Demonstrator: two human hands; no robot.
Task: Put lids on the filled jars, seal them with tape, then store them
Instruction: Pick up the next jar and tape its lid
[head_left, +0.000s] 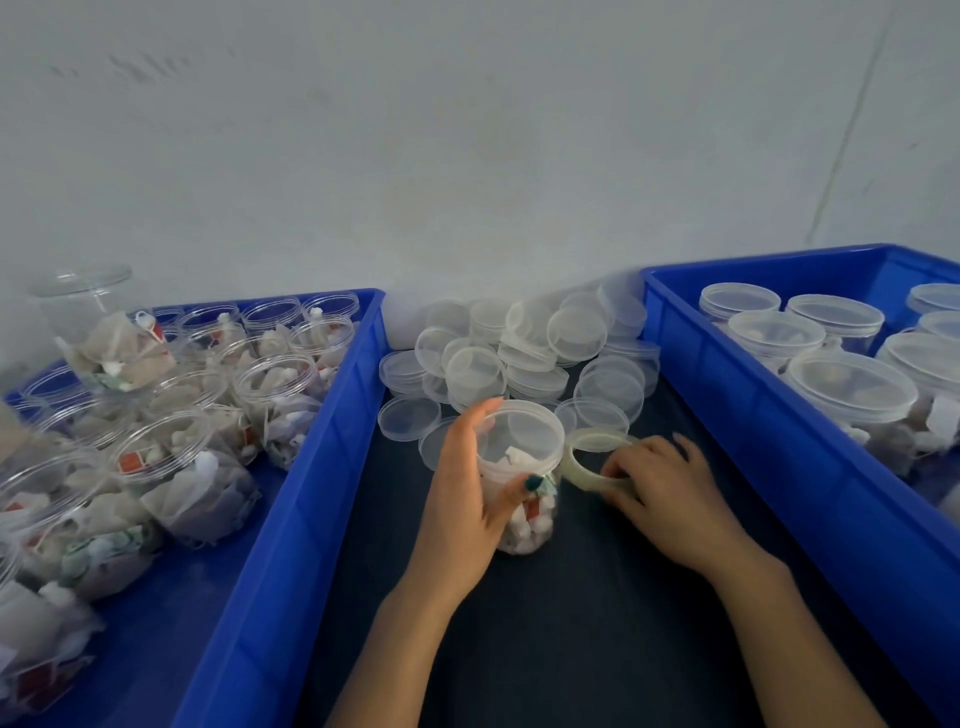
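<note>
Left bin (332, 447): left of frame, packed with filled open jars (171, 467).
Left hand (462, 493): grip clamped round lidded jar (524, 467), upright on surface (571, 623), centre of frame.
Lids (524, 353): heaped behind jar.
Tape (587, 462): just right of jar, pinched in right hand (665, 488) grip.
Right bin (753, 410): right of frame, holding capped jars (852, 389).

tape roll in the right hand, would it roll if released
The tape roll is round and tilted on edge beside the jar, so it would probably roll if the right hand let go. A hollow ring, likely light.
</note>
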